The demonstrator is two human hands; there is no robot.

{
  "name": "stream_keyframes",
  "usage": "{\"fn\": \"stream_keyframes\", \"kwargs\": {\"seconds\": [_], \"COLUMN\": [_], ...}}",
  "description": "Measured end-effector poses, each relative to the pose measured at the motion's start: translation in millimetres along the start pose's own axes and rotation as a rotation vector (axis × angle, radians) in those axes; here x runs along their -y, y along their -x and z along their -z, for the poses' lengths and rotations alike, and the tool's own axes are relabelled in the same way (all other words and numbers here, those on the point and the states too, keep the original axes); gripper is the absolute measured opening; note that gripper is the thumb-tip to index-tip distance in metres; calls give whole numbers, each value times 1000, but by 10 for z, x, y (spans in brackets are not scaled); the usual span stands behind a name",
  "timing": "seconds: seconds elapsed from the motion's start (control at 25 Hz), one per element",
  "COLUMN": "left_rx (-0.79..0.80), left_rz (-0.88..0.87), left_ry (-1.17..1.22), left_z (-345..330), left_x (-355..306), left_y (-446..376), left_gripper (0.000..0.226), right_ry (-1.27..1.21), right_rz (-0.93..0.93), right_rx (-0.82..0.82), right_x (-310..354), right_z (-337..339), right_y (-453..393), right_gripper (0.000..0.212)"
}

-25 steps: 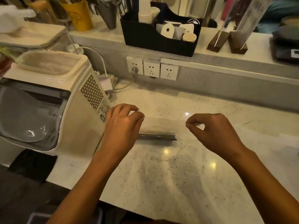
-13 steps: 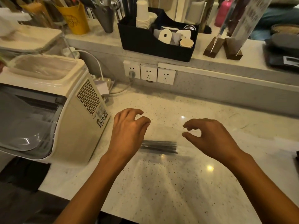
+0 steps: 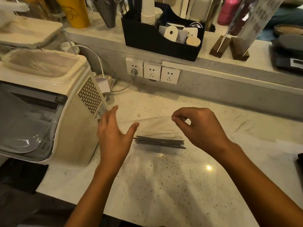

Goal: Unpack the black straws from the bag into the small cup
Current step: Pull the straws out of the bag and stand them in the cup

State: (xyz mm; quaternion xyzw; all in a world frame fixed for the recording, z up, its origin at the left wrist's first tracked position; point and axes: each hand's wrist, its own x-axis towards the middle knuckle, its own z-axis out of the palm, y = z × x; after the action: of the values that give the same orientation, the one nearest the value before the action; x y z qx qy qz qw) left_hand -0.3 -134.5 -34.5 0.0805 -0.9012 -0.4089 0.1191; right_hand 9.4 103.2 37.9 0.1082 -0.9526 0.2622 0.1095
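**Bag pinched open, straws still inside**

At far left a cream machine [image 3: 68, 102] stands on the speckled tabletop [image 3: 164, 185]. Just beside its vented side, my left hand [image 3: 113, 135] hovers with fingers straight and spread, thumb out, its grip holding nothing. Between my hands the black straws [image 3: 159, 141] lie flat in a bundle on the tabletop, inside the clear bag [image 3: 152, 126]. My right hand [image 3: 201, 128] has its grip closed on the bag's upper film, thumb and forefinger pinching it and lifting it above the straws. On the ledge behind, a black organizer [image 3: 147, 38] holds a stack of small white cups [image 3: 148, 12].
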Motion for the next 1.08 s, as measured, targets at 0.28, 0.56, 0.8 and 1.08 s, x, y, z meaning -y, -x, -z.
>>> {"fn": "stream_keyframes", "kwargs": {"seconds": [0.28, 0.56, 0.8, 1.08], "left_rx": [587, 661, 763, 629], "left_rz": [760, 999, 936, 996], "left_ry": [726, 1702, 1757, 1752], "left_z": [-519, -850, -872, -968], "left_x": [615, 468, 489, 471], "left_y": [595, 368, 366, 610], "left_gripper": [43, 30, 31, 29], "right_ry": [21, 77, 156, 158], "right_rz": [6, 15, -25, -39], "right_rx": [-36, -28, -4, 12], "right_x": [318, 550, 565, 530], "right_z": [252, 319, 288, 357], "right_y": [-140, -195, -144, 33], "right_gripper": [12, 17, 12, 12]}}
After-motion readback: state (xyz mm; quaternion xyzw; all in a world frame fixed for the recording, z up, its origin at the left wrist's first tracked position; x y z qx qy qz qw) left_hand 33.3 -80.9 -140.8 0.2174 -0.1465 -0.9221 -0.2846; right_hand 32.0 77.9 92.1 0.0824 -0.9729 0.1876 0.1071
